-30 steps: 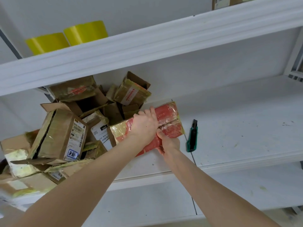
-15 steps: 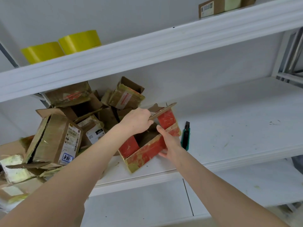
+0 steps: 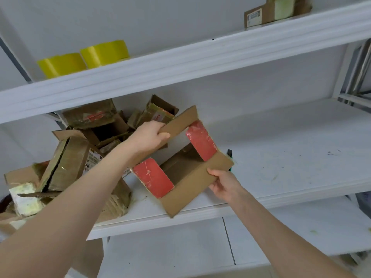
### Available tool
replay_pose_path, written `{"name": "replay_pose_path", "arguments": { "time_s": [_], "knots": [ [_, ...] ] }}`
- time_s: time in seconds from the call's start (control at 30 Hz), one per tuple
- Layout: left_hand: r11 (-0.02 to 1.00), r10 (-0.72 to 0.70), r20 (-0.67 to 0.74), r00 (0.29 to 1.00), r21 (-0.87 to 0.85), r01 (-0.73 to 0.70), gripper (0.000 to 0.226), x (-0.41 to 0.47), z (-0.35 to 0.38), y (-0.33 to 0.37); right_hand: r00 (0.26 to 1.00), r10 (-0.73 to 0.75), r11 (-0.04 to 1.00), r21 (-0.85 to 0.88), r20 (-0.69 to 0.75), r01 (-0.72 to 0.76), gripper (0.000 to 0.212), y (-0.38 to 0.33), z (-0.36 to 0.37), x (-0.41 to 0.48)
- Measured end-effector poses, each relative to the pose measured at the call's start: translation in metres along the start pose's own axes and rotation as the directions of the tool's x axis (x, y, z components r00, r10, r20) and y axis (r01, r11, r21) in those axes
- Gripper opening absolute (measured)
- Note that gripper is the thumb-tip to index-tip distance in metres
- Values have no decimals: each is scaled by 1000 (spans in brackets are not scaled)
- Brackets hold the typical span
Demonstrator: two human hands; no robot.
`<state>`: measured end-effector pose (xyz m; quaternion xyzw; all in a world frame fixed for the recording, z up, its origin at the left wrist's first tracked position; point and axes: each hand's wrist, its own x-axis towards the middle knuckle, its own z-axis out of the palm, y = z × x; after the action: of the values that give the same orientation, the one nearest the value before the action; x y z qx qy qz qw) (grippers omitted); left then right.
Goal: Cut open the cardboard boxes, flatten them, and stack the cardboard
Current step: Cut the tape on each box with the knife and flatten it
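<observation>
Cardboard boxes (image 3: 70, 157), crumpled and taped, lie heaped at the left end of the middle shelf (image 3: 301, 157), reaching from its back wall to its front edge. On the shelf above, towards the left, two yellow tape rolls (image 3: 62, 64) stand side by side near the front edge.

Just right of the heap, an open box (image 3: 186, 171) is held tilted between both hands over the front part of the middle shelf, its nearest corner hanging past the front edge. All four flaps are spread: two long brown ones and two short ones covered in red tape (image 3: 154, 177). The inside looks bare.

The left hand (image 3: 148, 135) is clamped on the left end of the far brown flap, fingers curled over its edge. The right hand (image 3: 222, 183) pinches the right end of the near brown flap, thumb on top.

A dark cutter (image 3: 229, 155) lies on the shelf just behind that flap, mostly hidden by it. Another box (image 3: 277, 11) sits on the upper shelf at the right.
</observation>
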<state>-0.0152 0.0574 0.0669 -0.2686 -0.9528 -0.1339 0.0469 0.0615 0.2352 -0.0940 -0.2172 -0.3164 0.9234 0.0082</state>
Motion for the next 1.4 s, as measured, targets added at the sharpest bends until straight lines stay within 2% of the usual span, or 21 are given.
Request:
{"name": "replay_pose_path", "arguments": {
  "time_s": [0.07,0.1,0.17,0.2,0.23,0.3,0.4,0.47,0.57,0.63,0.7,0.73,0.8,0.9,0.97,1.03,1.1,1.17,1.27,1.33,1.4],
  "knots": [
    [1000,-12,4,1000,-11,12,17,-5,4,-1,978,-140,965,-240,-152,101,45,-9,-4,-3],
    [1000,-16,-16,1000,0,16,17,-7,8,-1,935,-276,852,-508,-224,129,63,-15,-6,-2],
    [998,4,-68,998,64,0,18,-7,16,3,821,-555,359,-929,-136,88,96,-29,-5,-3],
    [993,32,-81,996,113,-22,20,-7,20,6,781,-624,110,-991,-13,72,102,-33,2,-6],
    [986,67,-83,994,159,-53,20,-8,23,11,770,-633,-56,-996,88,68,105,-35,11,-8],
    [967,144,-82,986,222,-123,22,-10,30,20,793,-589,-187,-981,156,54,105,-36,30,-10],
    [934,222,-131,966,312,-172,26,-17,39,28,797,-578,-253,-967,177,32,89,-29,42,-9],
    [912,219,-173,960,387,-138,29,-22,45,24,793,-572,-232,-969,210,90,61,-29,38,-10],
    [916,202,-310,929,395,-67,34,-34,46,4,805,-553,-15,-968,215,249,15,-34,26,-9],
    [936,157,-468,870,352,20,57,-52,51,-13,827,-534,144,-944,177,295,19,-36,19,-8],
    [974,-91,-620,779,110,201,91,-74,66,-29,849,-510,277,-909,136,312,18,-36,14,-6],
    [954,-284,-613,737,-103,282,104,-85,75,-35,858,-499,321,-894,121,312,17,-35,12,-5],
    [803,-582,-424,694,-434,408,120,-100,93,-46,870,-482,386,-865,106,319,23,-33,9,-4],
    [699,-683,-230,693,-482,529,129,-104,108,-56,882,-465,479,-817,75,322,26,-31,8,-3],
    [719,-674,-222,705,-417,556,127,-100,111,-54,895,-443,545,-777,54,317,20,-31,11,-6],
    [782,-605,-222,764,-347,518,114,-97,113,-51,910,-412,657,-680,37,325,10,-33,12,-7],
    [870,-432,-180,884,-343,355,85,-97,113,-54,935,-351,790,-521,49,324,20,-40,9,-10],
    [942,-213,-101,972,-285,177,59,-99,106,-62,954,-267,850,-433,140,301,25,-50,-1,-13],
    [971,-97,32,995,-214,102,48,-97,90,-77,968,-113,941,-288,225,177,29,-66,-28,-16],
    [972,-98,170,981,-193,130,47,-91,82,-84,986,-40,985,-160,163,66,32,-71,-43,-16],
    [969,-76,333,940,-198,148,51,-87,81,-86,997,-32,966,-255,72,50,39,-73,-44,-14]
  ]
}}
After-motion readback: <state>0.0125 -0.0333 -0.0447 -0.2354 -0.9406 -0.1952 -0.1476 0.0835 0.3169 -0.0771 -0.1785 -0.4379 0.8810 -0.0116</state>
